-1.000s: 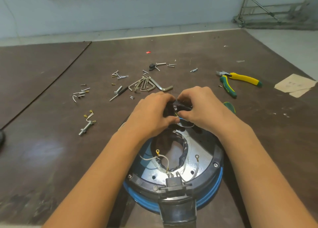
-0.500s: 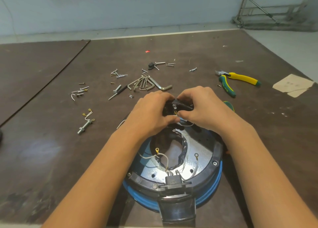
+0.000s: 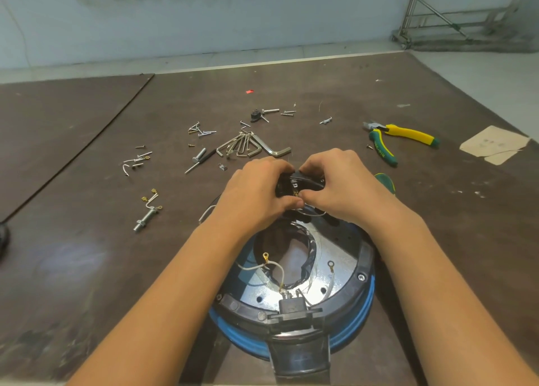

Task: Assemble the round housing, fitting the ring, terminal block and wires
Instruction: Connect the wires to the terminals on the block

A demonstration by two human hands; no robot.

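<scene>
The housing sits at the near edge of the table, with a black rim over a blue band and a bright metal plate inside. A black connector is set in its near rim. Thin wires run from it toward the central opening, and two of them end in ring lugs.

At the housing's far side both hands meet on a small black block, over the far rim. The left hand grips its left end, fingers curled over the top and thumb below. The right hand curls round the right end, thumb and forefinger pinched together at the block's underside — a pale wire loops out just beneath.

Beyond the hands lie hex keys and loose screws, with pliers to the right. A bolt lies off to the left — a paper scrap far right.
</scene>
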